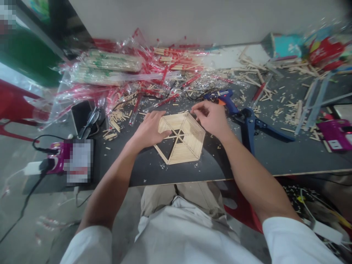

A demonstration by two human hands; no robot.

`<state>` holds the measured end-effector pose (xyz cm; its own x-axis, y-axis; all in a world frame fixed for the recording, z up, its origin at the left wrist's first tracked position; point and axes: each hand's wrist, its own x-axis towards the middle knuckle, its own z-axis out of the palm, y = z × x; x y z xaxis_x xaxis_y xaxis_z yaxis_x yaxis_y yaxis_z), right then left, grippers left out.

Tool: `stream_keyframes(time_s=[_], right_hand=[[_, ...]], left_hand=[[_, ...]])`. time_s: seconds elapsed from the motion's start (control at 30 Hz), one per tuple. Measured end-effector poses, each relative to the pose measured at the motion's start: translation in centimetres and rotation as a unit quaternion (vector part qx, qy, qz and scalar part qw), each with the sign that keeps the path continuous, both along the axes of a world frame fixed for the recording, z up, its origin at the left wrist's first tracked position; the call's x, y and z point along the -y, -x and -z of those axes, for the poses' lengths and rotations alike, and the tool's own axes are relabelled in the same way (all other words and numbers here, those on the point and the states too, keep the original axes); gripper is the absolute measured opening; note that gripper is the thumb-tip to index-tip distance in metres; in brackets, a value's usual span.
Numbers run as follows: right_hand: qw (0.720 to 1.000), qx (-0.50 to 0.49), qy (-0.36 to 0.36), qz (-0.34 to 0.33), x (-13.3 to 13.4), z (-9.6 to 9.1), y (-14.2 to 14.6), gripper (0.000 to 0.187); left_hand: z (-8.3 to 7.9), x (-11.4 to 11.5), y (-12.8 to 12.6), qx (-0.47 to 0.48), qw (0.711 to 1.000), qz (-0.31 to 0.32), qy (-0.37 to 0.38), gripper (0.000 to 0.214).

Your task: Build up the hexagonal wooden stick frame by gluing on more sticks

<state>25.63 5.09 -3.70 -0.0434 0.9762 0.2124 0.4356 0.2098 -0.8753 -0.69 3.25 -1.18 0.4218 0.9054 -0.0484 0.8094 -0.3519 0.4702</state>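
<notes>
A flat hexagonal frame of pale wooden sticks (187, 152) lies on the dark table. Rows of sticks fill most of its wedges, while the dark tabletop shows through the lower-left wedge and around the hub. My left hand (148, 130) rests on the upper-left side of the hexagon, fingers stretched out and thumb apart, pointing toward the centre. At the upper-right corner, my right hand (213, 117) has thumb and fingertips pinched together; whatever is between them is too small to make out. Just behind that hand lies a blue glue gun (227, 98) with an orange part.
Blue cutting pliers (249, 128) lie right of my right hand. Plastic-wrapped stick bundles (110, 62) and red wrappers cover the back left. Short stick offcuts (117, 123) are scattered around. A phone (82, 113), glasses (92, 119) and purple power socket (57, 156) sit left.
</notes>
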Motion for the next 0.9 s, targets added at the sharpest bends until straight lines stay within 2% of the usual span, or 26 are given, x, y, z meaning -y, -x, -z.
stream_keyframes(time_s=[0.4,0.6,0.8,0.9], right_hand=[[1.0,-0.002,-0.012,0.011,-0.1,-0.1,-0.2,0.005],[0.998,0.014,-0.041,0.037,-0.3,0.1,-0.5,0.004],[0.997,-0.001,-0.048,0.062,-0.3,0.1,-0.4,0.034],[0.998,-0.046,-0.001,0.048,-0.2,-0.2,-0.6,0.051]], left_hand=[[0.9,0.2,-0.8,0.018,0.999,-0.028,-0.035,0.069],[1.0,0.1,-0.5,0.076,0.995,-0.052,-0.039,0.063],[-0.4,0.3,-0.6,0.116,0.988,0.015,-0.1,0.06],[-1.3,0.6,-1.0,0.112,0.982,0.042,-0.145,0.059]])
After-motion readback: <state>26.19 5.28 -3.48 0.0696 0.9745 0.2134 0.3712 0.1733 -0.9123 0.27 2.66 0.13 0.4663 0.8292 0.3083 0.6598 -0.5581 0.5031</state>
